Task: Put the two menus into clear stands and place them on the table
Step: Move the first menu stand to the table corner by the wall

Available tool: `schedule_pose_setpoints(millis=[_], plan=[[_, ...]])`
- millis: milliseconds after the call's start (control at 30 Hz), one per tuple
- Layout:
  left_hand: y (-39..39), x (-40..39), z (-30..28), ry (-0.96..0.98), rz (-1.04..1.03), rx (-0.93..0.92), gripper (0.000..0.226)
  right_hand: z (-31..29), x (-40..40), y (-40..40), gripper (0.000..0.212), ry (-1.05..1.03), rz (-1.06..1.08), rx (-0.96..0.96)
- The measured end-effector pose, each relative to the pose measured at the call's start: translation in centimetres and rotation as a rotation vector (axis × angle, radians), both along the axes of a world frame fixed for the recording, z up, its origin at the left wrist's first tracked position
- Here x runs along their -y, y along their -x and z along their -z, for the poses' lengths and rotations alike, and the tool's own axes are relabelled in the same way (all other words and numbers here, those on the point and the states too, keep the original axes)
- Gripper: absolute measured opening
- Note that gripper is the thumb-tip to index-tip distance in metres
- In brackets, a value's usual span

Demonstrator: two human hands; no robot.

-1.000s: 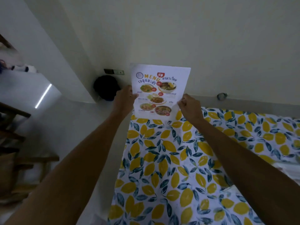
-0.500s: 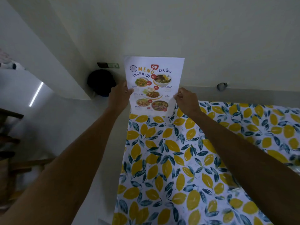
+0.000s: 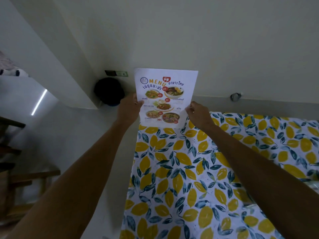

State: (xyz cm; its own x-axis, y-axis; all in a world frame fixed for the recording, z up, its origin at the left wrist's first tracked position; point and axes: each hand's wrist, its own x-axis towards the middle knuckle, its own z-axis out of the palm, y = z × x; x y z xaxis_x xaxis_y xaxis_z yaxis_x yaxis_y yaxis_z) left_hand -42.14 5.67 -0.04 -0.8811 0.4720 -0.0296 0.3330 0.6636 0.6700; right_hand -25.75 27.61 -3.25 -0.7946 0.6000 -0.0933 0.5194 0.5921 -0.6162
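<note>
Head view. Menu: white sheet, upright, headed "MENU", Thai text, dish photos; held above the desk's far left corner. Left hand pinches its left edge, right hand its right edge. Lemon-print cloth bare near them.
</note>
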Motion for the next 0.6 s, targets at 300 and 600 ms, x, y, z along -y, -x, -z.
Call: schedule_pose_setpoints(millis=[300,600], plan=[[0.4,0.8,0.3,0.020,-0.010,0.074,0.039,-0.5,0.2,0.0,0.030,0.136,0.022,0.075],[-0.2,1.2,0.2,0.041,-0.019,0.070,0.038,-1.2,0.5,-1.0,0.039,0.180,0.057,0.052]])
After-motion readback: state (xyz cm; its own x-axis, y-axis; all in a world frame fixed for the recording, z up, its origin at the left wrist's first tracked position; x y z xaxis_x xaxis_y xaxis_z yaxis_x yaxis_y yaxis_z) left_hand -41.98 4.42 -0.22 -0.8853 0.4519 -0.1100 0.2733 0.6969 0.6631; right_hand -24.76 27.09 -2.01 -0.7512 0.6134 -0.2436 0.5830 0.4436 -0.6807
